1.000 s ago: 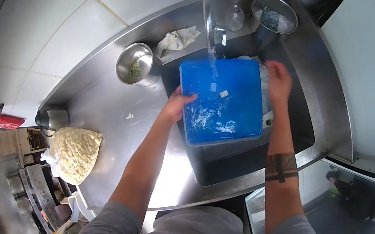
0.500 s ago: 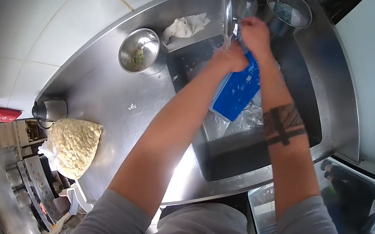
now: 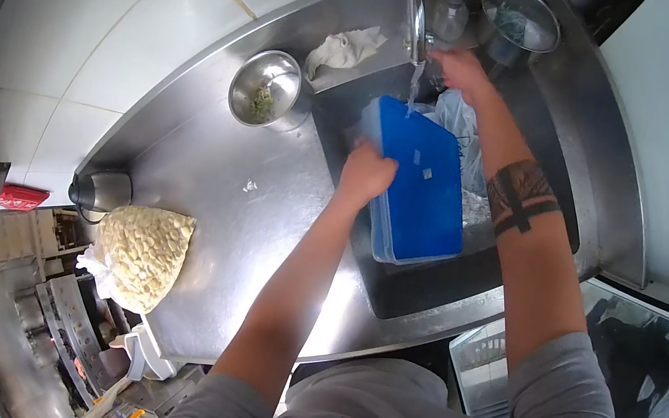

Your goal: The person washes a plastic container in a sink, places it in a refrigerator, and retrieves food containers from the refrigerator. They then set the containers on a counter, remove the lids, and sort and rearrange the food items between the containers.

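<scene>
A blue-lidded plastic container (image 3: pixel 425 194) is held tilted over the dark sink basin (image 3: pixel 417 300). My left hand (image 3: pixel 368 172) grips its left edge, with the thumb on the lid. Water runs from the faucet (image 3: pixel 417 18) onto the container's top corner. My right hand (image 3: pixel 461 72) is at the faucet's handle, its fingers closed around the small knob there. Clear plastic wrapping (image 3: pixel 459 124) lies in the basin behind the container.
On the steel counter (image 3: pixel 260 223) are a metal bowl (image 3: pixel 264 89) with green scraps and a bag of pale peeled pieces (image 3: pixel 140 255). A crumpled cloth (image 3: pixel 344 51), a pump bottle (image 3: pixel 450 16) and a metal pot (image 3: pixel 519 22) line the back.
My left hand has come down from the water stream and now holds the container's left side, with the lid turned more toward the camera. My right hand remains by the faucet.
</scene>
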{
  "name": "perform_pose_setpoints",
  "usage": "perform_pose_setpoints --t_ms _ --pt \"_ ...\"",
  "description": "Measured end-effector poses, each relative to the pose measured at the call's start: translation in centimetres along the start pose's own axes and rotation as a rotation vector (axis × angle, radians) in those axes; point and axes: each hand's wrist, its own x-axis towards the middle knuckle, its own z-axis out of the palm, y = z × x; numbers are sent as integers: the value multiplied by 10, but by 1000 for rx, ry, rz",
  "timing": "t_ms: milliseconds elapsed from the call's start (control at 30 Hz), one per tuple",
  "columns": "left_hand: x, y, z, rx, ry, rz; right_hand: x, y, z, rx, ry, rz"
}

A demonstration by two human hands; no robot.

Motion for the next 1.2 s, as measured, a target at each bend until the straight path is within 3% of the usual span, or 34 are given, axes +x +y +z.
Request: perform_pose_setpoints --t_ms 67,133,200,267,333,467,500,567,633,767,833,967,1033,1100,1200 --pt "-23 0 -11 -91 39 -28 -16 30 -8 -188 65 -74" --pt "-50 7 -29 -161 91 -47 -41 70 -23 -278 -46 -8" --pt "-77 8 -48 -154 107 48 -111 107 -11 -353 163 135" --pt "-111 16 -64 -141 115 156 -183 112 0 -30 -165 245" --pt "-154 27 -80 -58 200 389 -232 122 20 288 -236 451" --pt "-209 7 -107 86 136 561 -263 134 56 645 -115 272" --pt "-218 -7 -114 108 126 688 -256 143 57 646 -102 258" --pt "-237 -34 -129 121 112 825 -240 170 54 861 -154 52" --pt "-254 -57 -151 195 84 946 -291 110 64 878 -99 -35" --pt "-295 -98 -189 187 121 1086 -333 88 85 742 -18 -218" --pt "-322 -112 -208 244 107 996 -344 77 87 689 -29 -325" --pt "-361 -146 -225 274 160 846 -394 73 143 486 14 -225" --pt "-391 -165 -234 258 215 844 -409 84 155 -204 -7 -434" --pt "-406 -180 -240 240 243 922 -390 113 177 281 12 -454" --pt "-425 -220 -233 185 350 1029 -427 123 199 436 -43 -481"
